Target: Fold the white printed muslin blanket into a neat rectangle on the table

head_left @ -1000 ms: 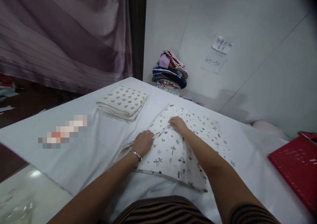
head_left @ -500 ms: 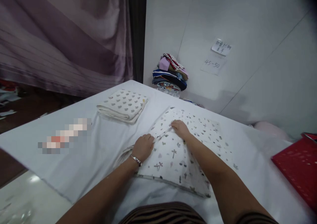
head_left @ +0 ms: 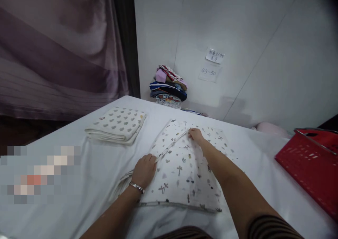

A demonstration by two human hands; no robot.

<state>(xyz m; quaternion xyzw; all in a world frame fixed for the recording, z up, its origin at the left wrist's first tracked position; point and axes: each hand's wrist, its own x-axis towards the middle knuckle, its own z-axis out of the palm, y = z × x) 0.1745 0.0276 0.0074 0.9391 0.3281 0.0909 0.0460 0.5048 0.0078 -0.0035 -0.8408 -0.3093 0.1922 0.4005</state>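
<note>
A thin white cloth printed with palm trees and small figures lies partly folded on the white-covered table. My left hand, with a metal bracelet at the wrist, grips the left part of its folded-over edge. Farther up the same edge, my right hand pinches the cloth, and the edge runs taut between the two hands. The far layer lies flat beyond that edge. A rolled-looking fold shows left of my left wrist. To the left, apart from both hands, rests a neatly folded cream cloth with grey prints.
A red plastic basket with a metal handle stands at the right. Behind the far table edge rises a pile of folded clothes by the wall. A purple curtain hangs at the left. A blurred patch covers the lower left.
My right hand has slid up and right along the cloth edge, widening the gap from my left hand. The view has turned a little right, showing more of the red basket.
</note>
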